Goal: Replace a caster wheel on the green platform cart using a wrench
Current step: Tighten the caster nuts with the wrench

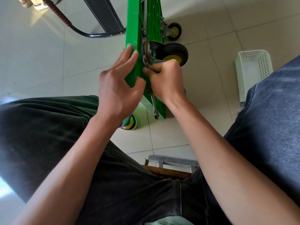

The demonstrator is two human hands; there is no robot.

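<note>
Indoor room, kind unclear: pale floor tiles point(203, 88), white perforated basket point(253, 73), shoes point(39, 4).

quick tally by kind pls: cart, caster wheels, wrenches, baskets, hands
green cart: 1
caster wheels: 2, near and far
wrench: 1
white basket: 1
hands: 2, left and right
total: 7

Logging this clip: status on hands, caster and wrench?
Left hand braces cart deck. Right hand pinching at caster mount plate. Wrench hanging unheld below. Nothing obstructing.
</note>
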